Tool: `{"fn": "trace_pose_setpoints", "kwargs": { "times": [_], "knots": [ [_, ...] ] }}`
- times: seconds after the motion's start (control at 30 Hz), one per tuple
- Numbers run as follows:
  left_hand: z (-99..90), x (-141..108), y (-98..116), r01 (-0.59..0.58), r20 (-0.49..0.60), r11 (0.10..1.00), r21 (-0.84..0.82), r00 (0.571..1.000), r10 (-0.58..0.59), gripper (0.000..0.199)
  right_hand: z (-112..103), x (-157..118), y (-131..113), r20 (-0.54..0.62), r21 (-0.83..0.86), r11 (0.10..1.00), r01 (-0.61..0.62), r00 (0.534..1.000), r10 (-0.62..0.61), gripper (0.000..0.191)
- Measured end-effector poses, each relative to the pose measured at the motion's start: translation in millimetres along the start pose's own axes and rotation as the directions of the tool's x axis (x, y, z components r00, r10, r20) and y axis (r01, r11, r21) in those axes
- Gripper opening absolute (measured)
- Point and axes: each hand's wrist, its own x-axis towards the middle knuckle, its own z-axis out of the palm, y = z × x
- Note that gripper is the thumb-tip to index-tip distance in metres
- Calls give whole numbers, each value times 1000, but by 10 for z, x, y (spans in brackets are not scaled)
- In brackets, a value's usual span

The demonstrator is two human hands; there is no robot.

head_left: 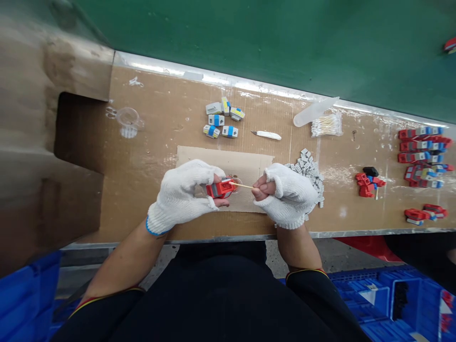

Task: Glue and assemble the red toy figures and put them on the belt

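Observation:
My left hand [188,192], in a white fingerless glove, grips a small red and grey plastic toy part [220,189] between thumb and fingers. My right hand [285,194], gloved the same way, pinches a thin cotton swab [244,185]. The swab's far tip meets the upper face of the red part. Under both hands lies a flat cardboard sheet [199,154]. A pile of small grey plastic pieces [306,166] sits beside my right hand and is partly hidden by it.
Several grey, blue and yellow parts [215,120], a white-handled knife [267,135] and a pack of cotton swabs [326,126] lie farther back. Red and blue assemblies [418,146] stand at the right. A clear round dish [128,117] is at the left, near a metal wall [81,61].

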Motion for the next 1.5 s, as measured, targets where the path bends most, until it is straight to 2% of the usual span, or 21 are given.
{"fn": "trace_pose_setpoints", "kwargs": {
  "times": [0.17, 0.3, 0.53, 0.63, 0.7, 0.77, 0.87, 1.0, 1.13, 1.23, 1.37, 1.5],
  "knots": [
    [-22, -14, -1, 23, 4, 999, 31, 1000, -23, 34, -21, -23, 40, -13, 25, 998, -62, 998, 62, 38],
    [-13, -7, 13, -19, -39, 996, 86, 999, 22, 33, -38, -30, 37, 32, 68, 988, -139, 990, 137, 41],
    [3, 17, 16, -90, -54, 989, 121, 994, 97, 27, -16, 29, -3, 9, 30, 996, -80, 997, 80, 51],
    [-4, 16, 5, -105, -61, 986, 127, 992, 114, 29, -12, 38, -12, 32, 30, 992, -119, 992, 118, 57],
    [-12, 14, 8, -76, -53, 991, 110, 995, 82, 29, -10, 39, -15, 40, 17, 988, -153, 988, 152, 60],
    [-16, 16, 19, -50, -37, 995, 82, 998, 53, 30, -7, 36, -12, 35, 14, 988, -156, 987, 156, 59],
    [-8, 19, 40, -39, -23, 998, 55, 999, 41, 24, -7, 11, 14, 10, 21, 995, -97, 995, 97, 50],
    [23, 13, 39, -26, -68, 999, 38, 997, 29, 20, -31, -36, 53, 2, 24, 996, -86, 996, 86, 39],
    [23, 15, 21, -60, -93, 994, 86, 993, 68, 27, -50, -37, 46, 80, 2, 991, -135, 988, 134, 45],
    [-2, 25, 24, -95, -60, 986, 137, 993, 104, 23, -38, -12, 23, 62, -9, 992, -126, 990, 127, 51],
    [-15, 21, 35, -89, -25, 988, 128, 995, 93, 18, -16, 15, -1, 23, 82, 980, -180, 984, 178, 54],
    [-7, -2, 26, -56, -52, 994, 94, 997, 61, 21, -11, 33, -20, 29, 168, 959, -230, 973, 228, 51]
  ]
}}
